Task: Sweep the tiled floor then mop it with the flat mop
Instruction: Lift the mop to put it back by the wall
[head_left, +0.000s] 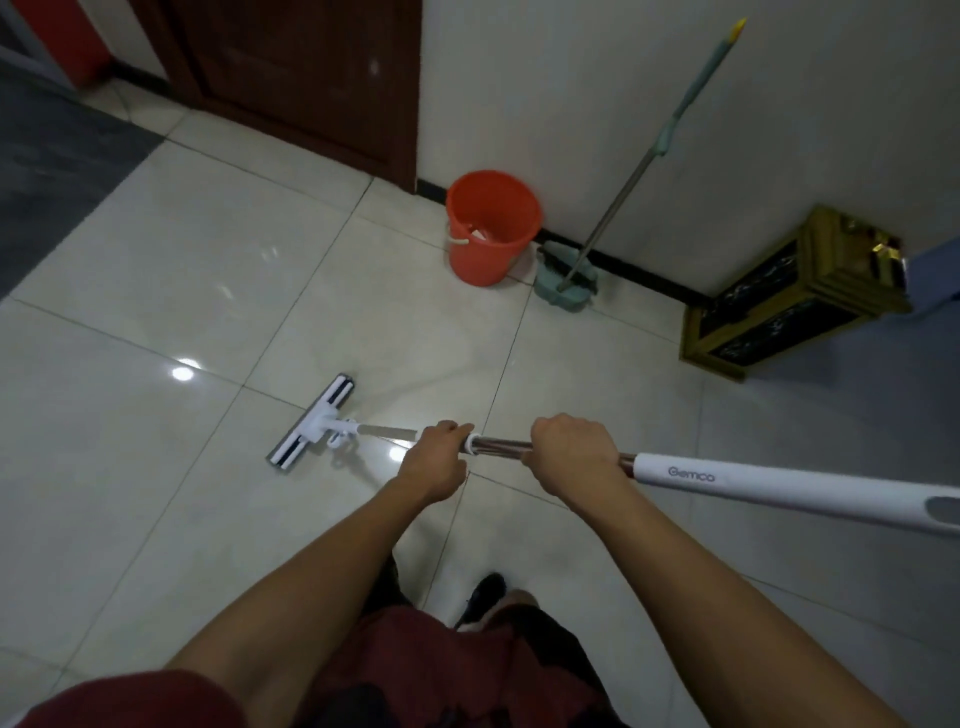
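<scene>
Both hands hold the flat mop by its pole (501, 448). My left hand (434, 460) grips the metal pole lower down, just ahead of a white collar. My right hand (574, 449) grips it higher, just below the white handle sleeve (779, 488) that runs off to the right edge. The white mop head (311, 421) lies flat on the glossy pale tiled floor (182, 291), left of my hands and angled diagonally. A broom with a teal head (566, 275) and long grey-and-teal handle leans against the white wall.
An orange bucket (491, 226) stands by the wall next to a dark wooden door (311, 78). A gold and black stand (795, 296) sits at the right wall. A dark grey floor area (57, 156) lies far left. My dark shoe (485, 597) shows below.
</scene>
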